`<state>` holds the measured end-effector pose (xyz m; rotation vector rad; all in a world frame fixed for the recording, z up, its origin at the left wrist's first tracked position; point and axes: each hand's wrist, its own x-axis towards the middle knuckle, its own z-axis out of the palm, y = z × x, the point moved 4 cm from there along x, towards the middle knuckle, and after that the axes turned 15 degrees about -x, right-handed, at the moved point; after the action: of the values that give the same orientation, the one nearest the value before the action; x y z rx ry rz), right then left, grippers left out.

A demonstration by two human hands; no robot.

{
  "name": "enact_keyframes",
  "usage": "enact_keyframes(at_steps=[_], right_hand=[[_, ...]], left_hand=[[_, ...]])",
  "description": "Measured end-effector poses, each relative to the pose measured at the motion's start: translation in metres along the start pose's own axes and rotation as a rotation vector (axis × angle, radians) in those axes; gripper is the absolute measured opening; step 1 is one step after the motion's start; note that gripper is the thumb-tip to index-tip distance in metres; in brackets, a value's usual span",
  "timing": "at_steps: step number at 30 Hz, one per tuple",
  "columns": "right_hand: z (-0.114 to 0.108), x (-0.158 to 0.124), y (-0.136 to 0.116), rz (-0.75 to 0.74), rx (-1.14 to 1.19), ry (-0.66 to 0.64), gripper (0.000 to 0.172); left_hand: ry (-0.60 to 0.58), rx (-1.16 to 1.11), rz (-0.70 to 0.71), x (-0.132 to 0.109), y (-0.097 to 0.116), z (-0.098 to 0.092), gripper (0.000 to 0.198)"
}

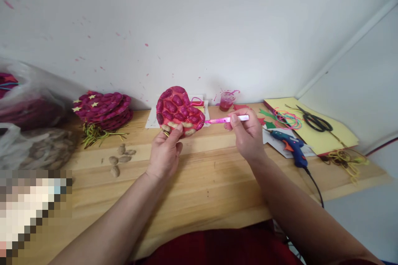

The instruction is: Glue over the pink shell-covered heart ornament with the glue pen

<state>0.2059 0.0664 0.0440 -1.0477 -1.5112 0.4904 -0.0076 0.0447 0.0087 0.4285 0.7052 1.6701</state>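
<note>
My left hand is closed on the lower edge of a heart-shaped peanut craft, raised above the table and tilted toward me. Most of its peanuts are painted magenta; a few along the bottom edge are bare tan. In my right hand is a paintbrush with a white, pink-stained handle, pinched between thumb and fingers. Its pink tip meets the right edge of the heart. Behind the brush, near the wall, a clear cup of pink paint stands on the table.
At left, magenta peanut pieces are stacked near loose peanuts and a plastic bag of peanuts. On the right lie a blue glue gun with its cord, black scissors, yellow paper and coloured string.
</note>
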Motion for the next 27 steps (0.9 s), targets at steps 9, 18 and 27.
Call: enact_keyframes(at_steps=[9,18,27], right_hand=[[0.002,-0.002,-0.002,0.015,0.016,-0.015,0.019],[0.001,-0.011,-0.011,-0.157,-0.240,-0.002,0.011],[0.001,-0.016,-0.026,-0.373,-0.382,-0.002,0.011]], left_hand=[[-0.019,0.034,0.007,-0.002,0.000,0.001,0.038],[-0.041,0.169,0.092,-0.003,0.002,0.001,0.034],[-0.086,0.302,0.220,0.001,0.004,-0.003,0.029]])
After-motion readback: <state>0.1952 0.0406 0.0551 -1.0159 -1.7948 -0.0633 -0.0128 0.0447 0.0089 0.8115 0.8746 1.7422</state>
